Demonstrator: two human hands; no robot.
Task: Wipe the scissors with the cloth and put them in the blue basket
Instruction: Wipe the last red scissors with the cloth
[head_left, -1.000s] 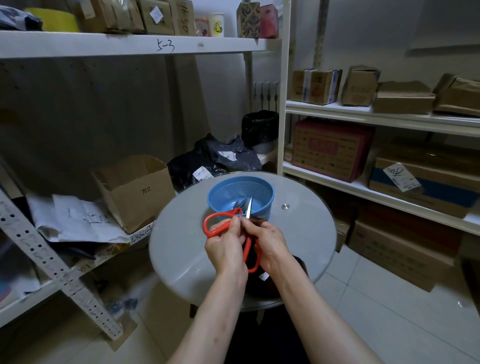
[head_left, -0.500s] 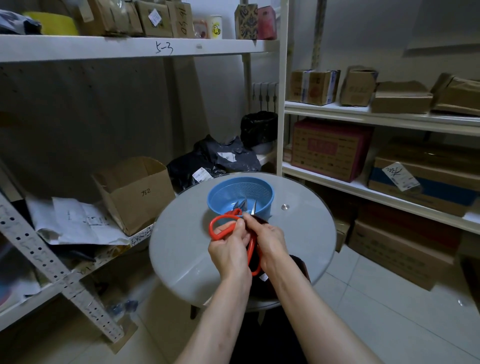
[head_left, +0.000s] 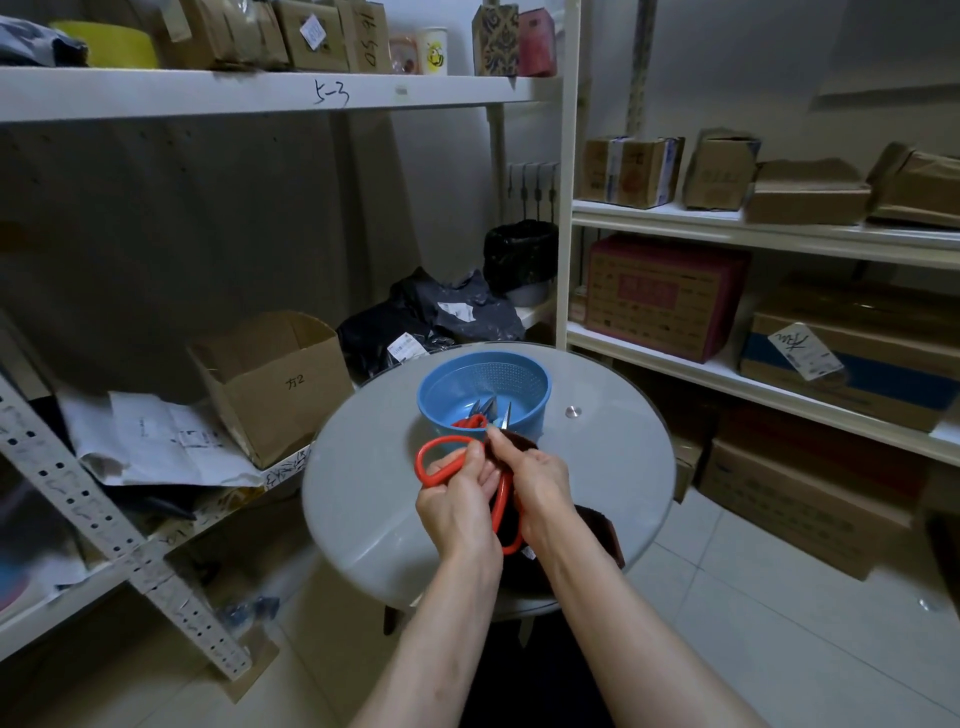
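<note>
Red-handled scissors (head_left: 435, 464) are held over the round glass table (head_left: 374, 467), blade tips pointing toward the blue basket (head_left: 524, 384). My left hand (head_left: 457, 506) grips a red handle loop. My right hand (head_left: 537, 480) pinches a dark brown cloth (head_left: 605, 535) around the blades; the cloth hangs down behind my right wrist. Inside the blue basket lie other scissors (head_left: 480, 413) with red handles and metal blades.
White shelving stands to the left (head_left: 249, 93) and right (head_left: 753, 236), loaded with cardboard boxes. An open box (head_left: 280, 384) and black bags (head_left: 431, 322) sit left of the table. A metal stud (head_left: 572, 412) sits on the glass. Tiled floor lies below.
The scissors and both hands have shifted slightly right and closer to the basket, and my right hand has slid along the blades with the cloth.
</note>
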